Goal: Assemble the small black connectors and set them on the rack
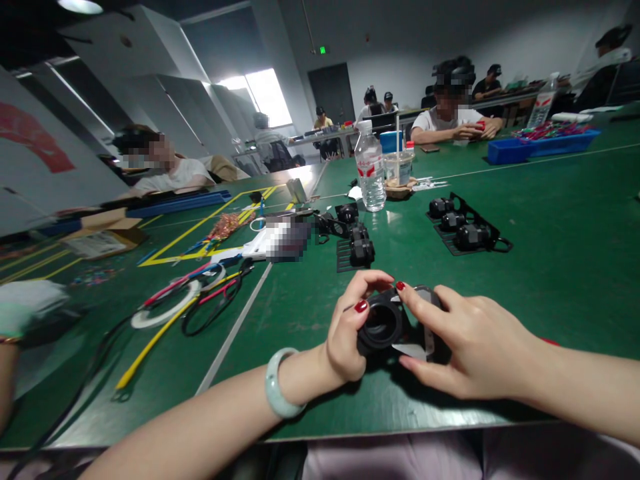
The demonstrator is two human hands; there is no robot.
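In front of me, just above the table's near edge, both hands hold a black plastic housing with a round, ring-shaped opening (pixel 381 325). My left hand (pixel 349 328) wraps its left side, thumb by the ring and fingers over the top. On the other side, my right hand (pixel 473 340) grips it between index finger and thumb. A pale or shiny flat piece (pixel 411 350) shows on the housing near the right fingers; its kind I cannot tell. Beyond my hands lie two black assemblies with round knobbed parts on slotted plates, one at centre (pixel 361 245), one at right (pixel 470 235).
A water bottle (pixel 370 167) and a cup with a straw (pixel 399 165) stand behind. Cables (pixel 155 343) and a white tape roll (pixel 167 305) lie left. A blue tray (pixel 560 141) holds coloured wires. A co-worker's gloved hand (pixel 20 310) is at far left; others sit across.
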